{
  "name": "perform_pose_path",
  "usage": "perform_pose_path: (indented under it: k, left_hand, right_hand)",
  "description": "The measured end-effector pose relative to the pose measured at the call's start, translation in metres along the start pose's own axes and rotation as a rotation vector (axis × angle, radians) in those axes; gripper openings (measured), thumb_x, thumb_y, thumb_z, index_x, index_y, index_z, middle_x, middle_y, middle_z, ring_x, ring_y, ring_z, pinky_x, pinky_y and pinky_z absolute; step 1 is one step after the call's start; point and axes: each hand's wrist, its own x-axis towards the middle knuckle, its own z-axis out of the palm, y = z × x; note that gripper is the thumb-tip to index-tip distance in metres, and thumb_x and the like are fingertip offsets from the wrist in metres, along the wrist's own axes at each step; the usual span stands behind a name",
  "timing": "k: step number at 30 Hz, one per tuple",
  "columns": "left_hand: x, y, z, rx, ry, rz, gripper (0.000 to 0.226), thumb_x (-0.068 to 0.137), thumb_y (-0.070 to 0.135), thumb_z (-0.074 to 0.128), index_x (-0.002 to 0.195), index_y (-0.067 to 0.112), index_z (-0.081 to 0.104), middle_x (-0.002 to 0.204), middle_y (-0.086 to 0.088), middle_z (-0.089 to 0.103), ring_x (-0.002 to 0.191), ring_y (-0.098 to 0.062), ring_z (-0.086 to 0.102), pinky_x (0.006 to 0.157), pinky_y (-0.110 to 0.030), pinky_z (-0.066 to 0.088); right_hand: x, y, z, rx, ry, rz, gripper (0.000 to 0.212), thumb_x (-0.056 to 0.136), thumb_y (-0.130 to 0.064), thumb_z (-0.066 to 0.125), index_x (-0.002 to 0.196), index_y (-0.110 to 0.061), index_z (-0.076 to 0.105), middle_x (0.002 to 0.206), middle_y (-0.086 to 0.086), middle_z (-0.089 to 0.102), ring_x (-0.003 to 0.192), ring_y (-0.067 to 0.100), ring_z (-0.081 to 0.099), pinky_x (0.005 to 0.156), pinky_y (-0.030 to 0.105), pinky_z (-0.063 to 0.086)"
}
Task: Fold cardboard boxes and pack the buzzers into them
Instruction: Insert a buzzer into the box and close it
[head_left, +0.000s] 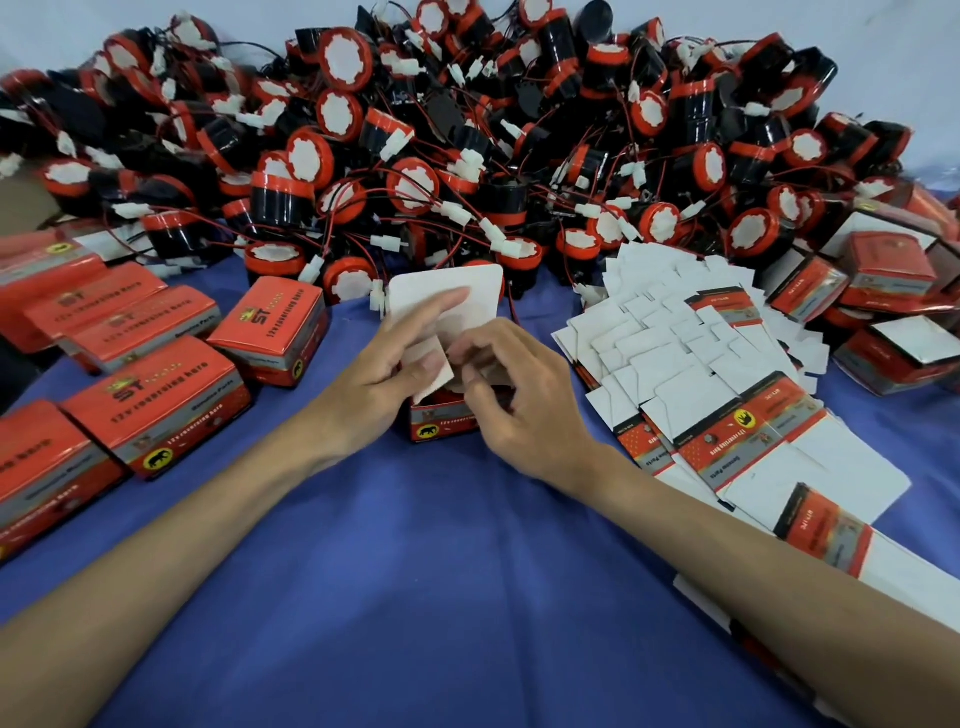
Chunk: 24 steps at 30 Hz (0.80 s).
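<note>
So that the lid (447, 291) can close, the left hand (387, 366) pinches 1 flap (434, 364) of the box (444, 422) and the right hand (519, 389) grips another.

Blue cloth (415, 571) is lying bare between my forearms, down to the near edge: the widest lane for either hand. Buzzer pile (467, 156) is walling off the whole far side, wires and white plugs spilling right up to the open box (444, 421) that my left hand (384, 364) and right hand (514, 395) are gripping. Its upright flap (447, 296) is standing between me and the pile. Closed boxes (156, 395) are crowding my left, narrow strips of cloth showing between them. Flat box blanks (701, 374) are fanning across my right, lying low. Folded boxes (883, 291) are blocking the far right beyond them.
</note>
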Motion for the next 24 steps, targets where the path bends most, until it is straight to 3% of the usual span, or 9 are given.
perform_pose_path:
  k: [2,6,9,14,16,18,20,22,24]
  left_hand:
    - [0.001,0.000,0.000,0.022,-0.006,-0.007,0.049,0.091,0.027,0.046,0.134,0.047,0.036,0.150,0.005,0.037,0.141,-0.011,0.030,0.116,-0.042,0.030]
    - [0.001,0.002,0.001,0.027,-0.008,-0.003,0.052,0.090,0.024,0.048,0.135,0.046,0.034,0.150,0.005,0.039,0.143,-0.017,0.029,0.116,-0.050,0.026]
    - [0.002,0.003,0.001,-0.003,0.007,-0.008,0.057,0.089,0.016,0.049,0.137,0.042,0.036,0.148,-0.002,0.043,0.141,-0.022,0.034,0.115,-0.052,0.029]
    - [0.001,0.005,0.003,-0.004,0.046,0.023,0.047,0.088,0.011,0.049,0.128,0.036,0.045,0.133,0.017,0.048,0.129,-0.019,0.045,0.110,-0.050,0.036]
    - [0.001,0.005,0.005,-0.012,0.081,0.049,0.038,0.088,0.008,0.049,0.117,0.031,0.046,0.122,0.008,0.051,0.119,-0.019,0.049,0.103,-0.048,0.042]
    - [0.000,0.005,0.008,0.016,0.138,0.102,0.031,0.088,0.004,0.049,0.107,0.028,0.043,0.110,-0.002,0.050,0.104,-0.016,0.052,0.086,-0.039,0.047]
    - [0.000,0.005,0.011,0.024,0.207,0.176,0.037,0.088,0.001,0.051,0.109,0.028,0.038,0.104,0.003,0.050,0.093,-0.003,0.055,0.077,-0.023,0.046]
    - [-0.001,0.004,0.014,0.021,0.279,0.210,0.053,0.086,0.003,0.056,0.122,0.032,0.031,0.119,-0.003,0.051,0.108,-0.008,0.058,0.086,-0.026,0.049]
    - [-0.002,0.005,0.015,0.056,0.323,0.216,0.075,0.085,0.006,0.060,0.136,0.041,0.017,0.129,-0.013,0.050,0.121,-0.022,0.055,0.097,-0.033,0.048]
  right_hand:
    - [0.001,0.000,0.001,-0.003,0.026,-0.006,0.018,0.079,0.006,0.054,0.095,0.003,0.062,0.088,0.006,0.061,0.073,0.013,0.062,0.065,0.032,0.053]
    - [0.001,0.001,0.002,-0.018,0.062,-0.076,0.018,0.080,0.004,0.052,0.096,0.006,0.060,0.098,0.011,0.056,0.081,0.022,0.062,0.068,0.033,0.053]
    - [0.003,0.003,0.002,-0.045,0.102,-0.097,0.019,0.082,0.002,0.052,0.098,0.006,0.062,0.109,0.017,0.050,0.101,0.017,0.053,0.076,0.020,0.051]
    - [0.002,0.005,0.002,0.005,0.052,0.006,0.018,0.081,0.003,0.052,0.097,0.004,0.059,0.103,0.011,0.052,0.080,0.015,0.059,0.066,0.014,0.048]
    - [0.001,0.005,0.003,0.058,0.017,0.108,0.024,0.081,0.001,0.054,0.105,0.002,0.056,0.104,0.009,0.053,0.078,0.014,0.061,0.067,0.012,0.049]
    - [0.001,0.004,0.002,0.142,0.005,0.206,0.034,0.083,-0.002,0.054,0.116,-0.004,0.049,0.102,0.003,0.052,0.080,0.017,0.063,0.068,0.017,0.051]
    - [0.002,0.002,0.002,0.220,0.032,0.245,0.049,0.084,-0.002,0.053,0.129,-0.012,0.038,0.098,-0.003,0.052,0.080,0.017,0.064,0.068,0.022,0.052]
    - [0.003,0.002,0.001,0.305,0.063,0.251,0.064,0.088,-0.002,0.051,0.141,-0.021,0.022,0.096,0.000,0.055,0.077,0.017,0.066,0.069,0.029,0.056]
    - [0.003,0.002,0.001,0.385,0.083,0.257,0.064,0.093,-0.005,0.048,0.145,-0.025,0.016,0.091,0.003,0.058,0.072,0.015,0.067,0.070,0.031,0.057]
